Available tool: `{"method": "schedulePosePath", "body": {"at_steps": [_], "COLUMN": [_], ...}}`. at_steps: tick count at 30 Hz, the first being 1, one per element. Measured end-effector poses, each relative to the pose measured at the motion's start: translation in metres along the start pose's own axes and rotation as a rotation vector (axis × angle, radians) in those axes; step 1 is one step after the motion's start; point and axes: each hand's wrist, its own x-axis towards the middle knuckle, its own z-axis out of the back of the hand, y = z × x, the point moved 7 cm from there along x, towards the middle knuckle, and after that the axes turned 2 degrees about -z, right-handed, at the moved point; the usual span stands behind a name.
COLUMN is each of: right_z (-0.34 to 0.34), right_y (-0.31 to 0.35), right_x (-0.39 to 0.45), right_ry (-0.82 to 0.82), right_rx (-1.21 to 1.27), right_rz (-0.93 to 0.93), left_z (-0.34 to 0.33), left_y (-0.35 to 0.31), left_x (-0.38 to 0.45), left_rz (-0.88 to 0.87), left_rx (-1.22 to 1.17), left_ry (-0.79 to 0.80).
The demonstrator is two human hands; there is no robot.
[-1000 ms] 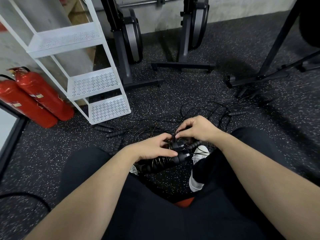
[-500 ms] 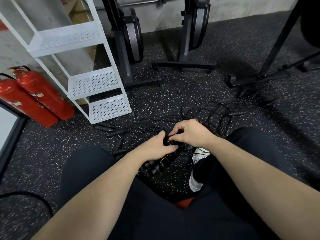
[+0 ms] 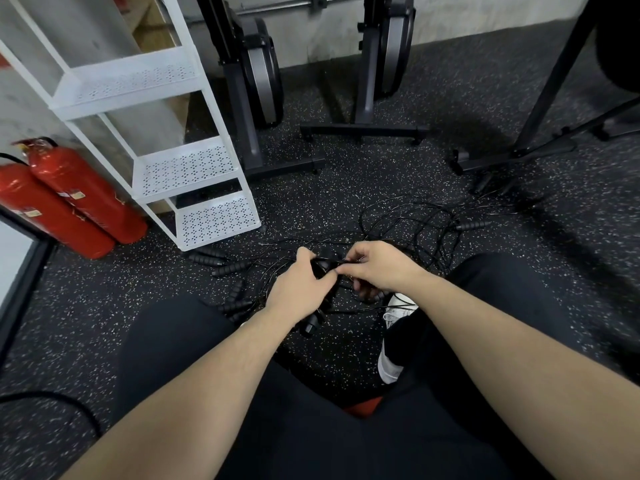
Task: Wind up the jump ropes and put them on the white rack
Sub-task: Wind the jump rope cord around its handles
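Two hands on one bundle: left hand (image 3: pixel 300 292) grips the paired black handles (image 3: pixel 313 320), fingers curled round them, butt ends poking out below the palm toward the person. Right hand (image 3: pixel 375 271) pinches thin black cord (image 3: pixel 341 262) just beside the left thumb, fingers curled; looks like it's laying a wrap round the handles, judging by the pose

Handle axis runs roughly near-far, tilted a bit left at the far end. Loose cord (image 3: pixel 408 223) trails off forward-right into the tangle on the floor (image 3: pixel 346 188), so slack feeds in from the right hand's side

White rack (image 3: pixel 194 168) stands forward-left, well apart from the hands; its three shelves show nothing on them. Left hand is the nearer one to it, so the drop-off would likely go that way once winding's done

More unwound handles (image 3: pixel 221 261) lie on the floor between rack and left hand, another (image 3: pixel 472 225) far right. Early in the task by my read

Snag risk: cords overlap, can't tell which belongs to which rope
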Motion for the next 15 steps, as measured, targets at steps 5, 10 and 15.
{"method": "schedulePosePath", "body": {"at_steps": [5,10,15], "right_z": [0.002,0.005,-0.002], "right_y": [-0.007,-0.001,0.007], "right_x": [0.004,0.001,-0.002], "right_ry": [-0.043,-0.088,-0.067], "right_rx": [-0.08,-0.102,-0.148], "right_rz": [-0.017,0.039,0.097], "left_z": [-0.005,-0.006,-0.013], "left_y": [0.001,0.005,0.01], "left_x": [0.0,0.001,0.003], "left_rz": [0.007,0.047,0.089], "left_rx": [0.038,-0.029,-0.206], "left_ry": [0.049,0.078,0.13]}}
